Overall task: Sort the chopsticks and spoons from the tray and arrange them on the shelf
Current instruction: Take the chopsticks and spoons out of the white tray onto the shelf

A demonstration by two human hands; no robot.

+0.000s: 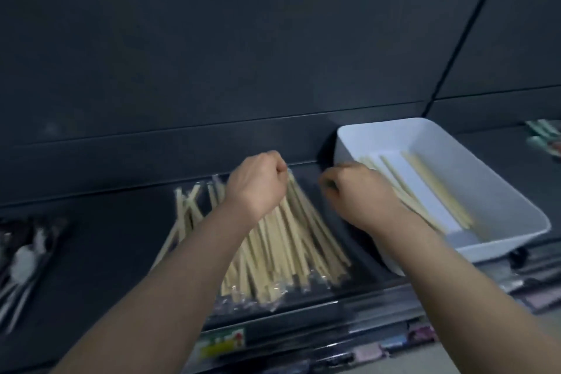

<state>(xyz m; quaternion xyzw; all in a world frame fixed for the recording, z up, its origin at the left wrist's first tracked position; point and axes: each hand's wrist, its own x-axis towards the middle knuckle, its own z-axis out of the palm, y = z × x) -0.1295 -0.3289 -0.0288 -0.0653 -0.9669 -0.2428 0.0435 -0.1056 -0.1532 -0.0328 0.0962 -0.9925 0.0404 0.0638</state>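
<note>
Pale wrapped wooden chopsticks [288, 240] on dark shelf [121, 237] | your left hand [256, 184] pinches their tops | your right hand [355, 191] curled, grip unclear

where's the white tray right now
In the head view, the white rectangular plastic tray sits at the right of the dark shelf, right of the right hand and the pile of wrapped wooden chopsticks.
</note>
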